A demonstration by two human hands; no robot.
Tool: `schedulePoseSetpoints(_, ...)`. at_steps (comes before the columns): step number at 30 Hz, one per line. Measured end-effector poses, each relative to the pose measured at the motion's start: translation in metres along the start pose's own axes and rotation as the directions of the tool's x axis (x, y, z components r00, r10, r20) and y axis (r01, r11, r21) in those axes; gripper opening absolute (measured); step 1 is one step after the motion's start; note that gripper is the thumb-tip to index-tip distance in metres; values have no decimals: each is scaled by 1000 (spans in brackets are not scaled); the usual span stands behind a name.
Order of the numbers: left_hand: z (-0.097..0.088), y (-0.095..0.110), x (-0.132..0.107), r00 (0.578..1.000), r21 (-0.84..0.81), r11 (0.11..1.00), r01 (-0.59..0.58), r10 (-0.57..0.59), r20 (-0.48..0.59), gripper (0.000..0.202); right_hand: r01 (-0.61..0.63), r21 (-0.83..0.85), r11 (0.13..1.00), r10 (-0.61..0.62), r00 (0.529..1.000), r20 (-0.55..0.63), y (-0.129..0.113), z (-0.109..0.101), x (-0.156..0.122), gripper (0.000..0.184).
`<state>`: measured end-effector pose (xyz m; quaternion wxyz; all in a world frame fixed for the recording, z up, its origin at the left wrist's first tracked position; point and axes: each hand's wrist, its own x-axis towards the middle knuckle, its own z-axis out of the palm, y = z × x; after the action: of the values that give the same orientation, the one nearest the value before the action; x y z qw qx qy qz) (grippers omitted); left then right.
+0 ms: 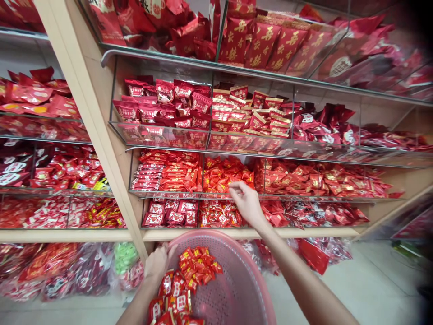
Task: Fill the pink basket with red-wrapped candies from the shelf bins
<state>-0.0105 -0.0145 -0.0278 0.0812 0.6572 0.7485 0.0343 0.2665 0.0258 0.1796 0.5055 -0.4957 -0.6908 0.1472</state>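
My left hand [157, 262] grips the near-left rim of a pink perforated plastic basket [233, 289], fingers curled over the edge. Inside the basket lie several small red wrapped candies [189, 275]. My right hand [246, 203] reaches up to a clear shelf bin of small red-and-gold candies [223, 176], its fingers bent at the front lip of the bin; whether they pinch a candy I cannot make out.
Tiered clear acrylic shelves [237, 149] full of red candy packets fill the wall. A beige upright post [101, 135] separates the left shelving. Bagged sweets [50, 266] lie under the bottom shelf board. Light tiled floor [365, 280] at lower right.
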Motion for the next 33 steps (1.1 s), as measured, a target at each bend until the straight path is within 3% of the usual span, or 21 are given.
schedulePoseSetpoints(4, -1, 0, 0, 1000, -24, 1000, 5, -5, 8, 58, 141, -481, 865, -135, 990, 47, 30, -8, 37, 22)
schedulePoseSetpoints(8, -4, 2, -1, 1000, -21, 1000, 14, -14, 16, 58, 206, -650, 732, -133, 978, 160, 43, -4, 53, 27)
schedulePoseSetpoints(18, 0, 1, 0, 1000, -12, 1000, -9, 9, -19, 55, 178, -667, 723, -75, 981, 180, 46, -3, 58, 25)
schedulePoseSetpoints(26, 2, 0, 0, 1000, 38, 999, -5, 6, -26, 56, 215, -620, 754, -157, 976, 148, 48, -7, 55, 17)
schedulePoseSetpoints(30, 2, 0, 1, 1000, 33, 999, -6, 6, -12, 57, 243, -570, 785, -236, 968, 89, 36, -19, 51, 16)
schedulePoseSetpoints(33, 1, 1, 0, 1000, 36, 999, 3, -3, -16, 59, 257, -509, 822, -292, 956, 11, 13, -33, 42, 17)
